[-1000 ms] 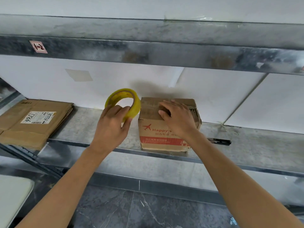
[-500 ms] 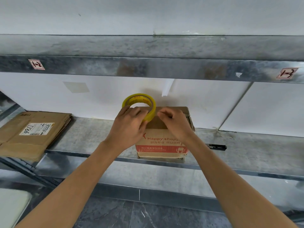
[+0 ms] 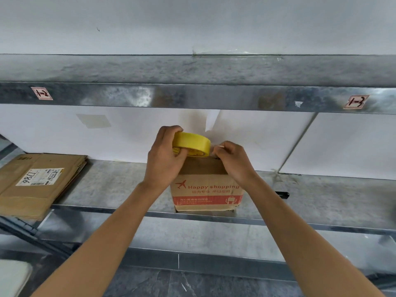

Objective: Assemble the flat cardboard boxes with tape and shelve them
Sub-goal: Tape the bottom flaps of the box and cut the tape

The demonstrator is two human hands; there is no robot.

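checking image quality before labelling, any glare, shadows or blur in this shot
Head view: patchy bright sheen on the upper shelf beam, nothing blown out; a soft shadow on the wall behind the tape roll; the box print reads sharp, no evident motion blur.

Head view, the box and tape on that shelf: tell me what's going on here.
A person is getting ready to tape a cardboard box that stands on the metal shelf. Their left hand grips a yellow tape roll just above the box's top, while the right hand pinches at the roll's edge, apparently freeing the loose end. Flattened boxes lie at the shelf's left.
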